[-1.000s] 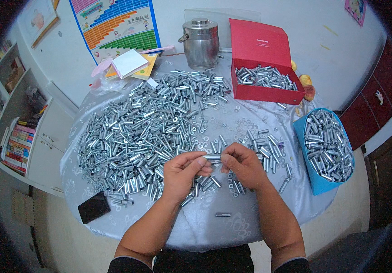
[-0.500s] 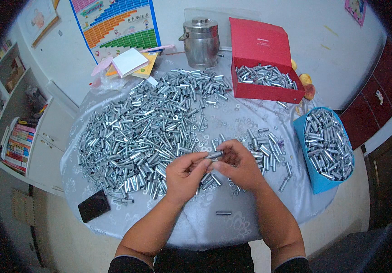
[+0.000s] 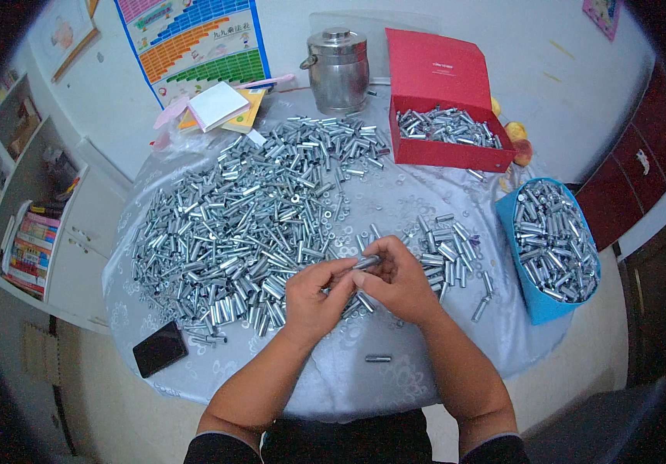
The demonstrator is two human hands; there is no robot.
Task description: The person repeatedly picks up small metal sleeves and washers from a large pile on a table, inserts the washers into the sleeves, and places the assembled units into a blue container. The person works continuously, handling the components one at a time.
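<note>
round tabletop (image 3: 395, 383) under a pale patterned cloth fills the middle of the frame. large heap of silver metal sleeves (image 3: 240, 224) spreads across its left and centre, a smaller cluster (image 3: 449, 251) lies right of centre. blue bin (image 3: 530, 298) at the right edge of the frame, packed with the same sleeves. red box (image 3: 445, 155) with raised lid at upper centre-right, also holding sleeves. steel lidded pot (image 3: 338, 69) at upper centre, just left of the box. stack of paper pads (image 3: 221, 108) at upper left, below a coloured wall chart (image 3: 194, 42). bookshelf (image 3: 27, 240) at the far left edge. black phone (image 3: 160, 348) at lower left of the tabletop.

left hand (image 3: 311, 300) and right hand (image 3: 396, 280) meet at frame centre, fingers touching; both grips pinched together on one metal sleeve (image 3: 367, 262), held between the fingertips just above the cloth. a lone sleeve (image 3: 378, 358) lies on the cloth below the hands, apart from them.
</note>
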